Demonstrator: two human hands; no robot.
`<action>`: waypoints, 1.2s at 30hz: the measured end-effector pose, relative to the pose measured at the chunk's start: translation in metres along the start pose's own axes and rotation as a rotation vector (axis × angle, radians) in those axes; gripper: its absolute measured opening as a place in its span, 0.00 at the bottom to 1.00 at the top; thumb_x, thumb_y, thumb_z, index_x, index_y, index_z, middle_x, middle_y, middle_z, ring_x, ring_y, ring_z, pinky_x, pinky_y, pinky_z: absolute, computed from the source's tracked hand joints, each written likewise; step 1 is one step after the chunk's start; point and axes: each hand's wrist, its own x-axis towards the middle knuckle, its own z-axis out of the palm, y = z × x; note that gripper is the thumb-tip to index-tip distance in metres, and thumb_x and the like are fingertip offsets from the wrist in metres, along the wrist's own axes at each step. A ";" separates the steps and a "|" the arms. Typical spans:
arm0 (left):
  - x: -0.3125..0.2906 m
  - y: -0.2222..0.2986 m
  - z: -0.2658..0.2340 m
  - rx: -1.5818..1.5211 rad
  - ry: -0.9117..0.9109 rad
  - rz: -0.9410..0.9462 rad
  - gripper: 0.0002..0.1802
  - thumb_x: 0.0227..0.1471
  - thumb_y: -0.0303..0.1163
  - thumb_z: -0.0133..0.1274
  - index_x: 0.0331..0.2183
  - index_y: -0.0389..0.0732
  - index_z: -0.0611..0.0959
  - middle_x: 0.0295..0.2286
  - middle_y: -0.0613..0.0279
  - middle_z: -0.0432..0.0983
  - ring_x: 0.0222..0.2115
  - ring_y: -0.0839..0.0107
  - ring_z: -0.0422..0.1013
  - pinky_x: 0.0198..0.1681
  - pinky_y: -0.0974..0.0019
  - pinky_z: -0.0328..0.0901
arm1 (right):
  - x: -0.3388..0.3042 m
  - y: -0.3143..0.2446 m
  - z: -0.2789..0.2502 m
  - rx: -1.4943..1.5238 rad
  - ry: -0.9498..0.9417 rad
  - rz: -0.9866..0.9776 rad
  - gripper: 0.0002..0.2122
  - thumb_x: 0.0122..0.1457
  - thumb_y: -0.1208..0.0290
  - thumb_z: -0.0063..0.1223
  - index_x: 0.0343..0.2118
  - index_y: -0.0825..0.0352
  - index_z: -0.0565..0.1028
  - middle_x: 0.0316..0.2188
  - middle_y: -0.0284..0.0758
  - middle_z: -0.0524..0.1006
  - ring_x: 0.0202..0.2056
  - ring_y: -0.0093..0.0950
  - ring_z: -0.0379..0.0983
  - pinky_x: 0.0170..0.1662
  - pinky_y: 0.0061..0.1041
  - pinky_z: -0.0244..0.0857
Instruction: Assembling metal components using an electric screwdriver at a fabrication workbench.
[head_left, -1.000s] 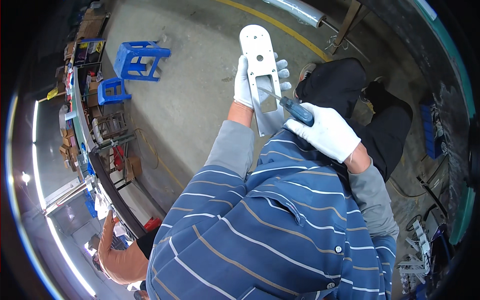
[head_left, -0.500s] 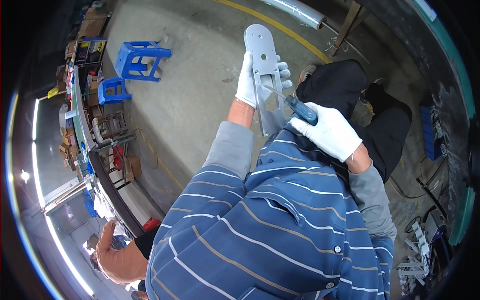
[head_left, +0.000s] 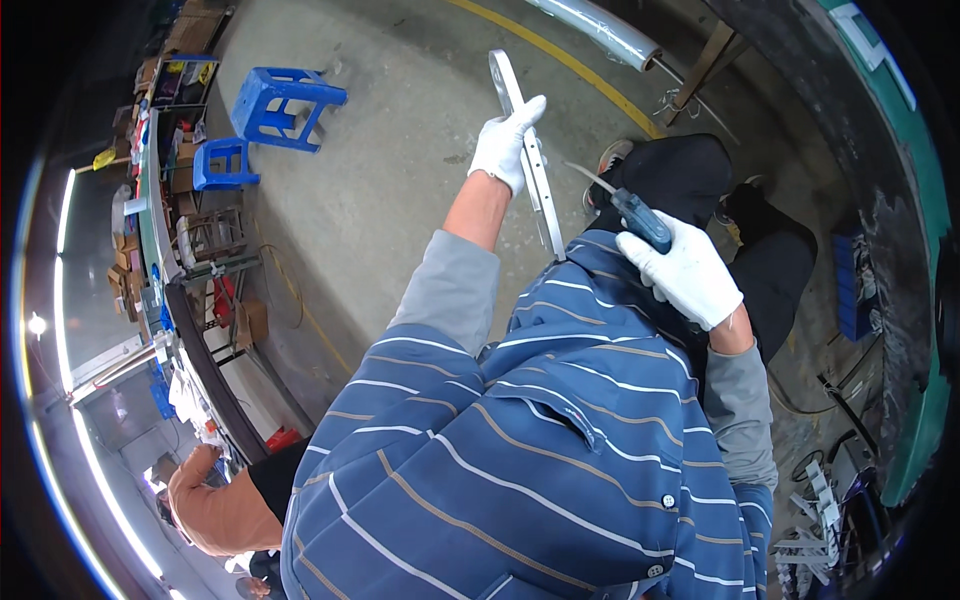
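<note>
My left hand, in a white glove, is closed around a long silver metal plate with a rounded far end. The plate is turned on edge, so its narrow side with small holes faces up and its broad face is mostly hidden. Its near end reaches my striped shirt. To the right, my gloved right hand grips the blue handle of a hand tool with a thin, slightly curved metal shaft. The shaft's tip points up and left, apart from the plate.
Two blue plastic stools stand on the concrete floor at the upper left. A film-wrapped roll lies at the top. A dark bench with a green edge borders the right, beside a blue crate. Another person works at the lower left.
The plate has been rotated from showing its broad face to standing on edge. My right hand and the tool have drawn back to the right, away from the plate's opening.
</note>
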 end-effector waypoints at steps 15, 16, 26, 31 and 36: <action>-0.015 -0.008 -0.005 -0.467 -0.540 -0.051 0.36 0.58 0.54 0.56 0.55 0.33 0.71 0.43 0.44 0.75 0.39 0.56 0.76 0.43 0.50 0.72 | -0.005 0.010 0.000 0.612 -0.118 0.112 0.19 0.63 0.54 0.63 0.46 0.67 0.80 0.20 0.28 0.75 0.16 0.16 0.65 0.19 0.12 0.57; -0.017 -0.010 -0.005 -0.462 -0.546 -0.049 0.37 0.59 0.55 0.54 0.56 0.33 0.70 0.44 0.44 0.75 0.40 0.55 0.76 0.43 0.50 0.72 | -0.004 0.006 0.000 0.486 -0.116 0.074 0.19 0.63 0.53 0.62 0.44 0.66 0.80 0.20 0.28 0.76 0.16 0.17 0.66 0.20 0.13 0.59; -0.020 -0.016 0.002 -0.436 -0.533 -0.041 0.40 0.59 0.59 0.49 0.58 0.34 0.69 0.47 0.42 0.74 0.44 0.51 0.76 0.48 0.45 0.70 | 0.004 0.001 0.010 0.018 -0.024 -0.072 0.20 0.64 0.48 0.59 0.36 0.65 0.81 0.21 0.30 0.78 0.18 0.21 0.70 0.26 0.19 0.64; -0.018 -0.015 -0.002 -0.466 -0.515 -0.057 0.43 0.57 0.60 0.50 0.59 0.33 0.69 0.47 0.42 0.74 0.45 0.51 0.75 0.49 0.42 0.69 | 0.005 0.006 -0.002 0.021 0.005 -0.003 0.21 0.64 0.47 0.58 0.34 0.64 0.80 0.20 0.30 0.77 0.19 0.22 0.70 0.27 0.20 0.64; -0.013 -0.018 -0.007 -0.483 -0.534 -0.059 0.45 0.54 0.62 0.51 0.59 0.34 0.70 0.48 0.42 0.74 0.47 0.50 0.74 0.50 0.40 0.69 | 0.008 0.008 -0.003 0.083 -0.032 0.097 0.18 0.64 0.50 0.60 0.37 0.64 0.79 0.19 0.28 0.74 0.17 0.18 0.66 0.22 0.17 0.60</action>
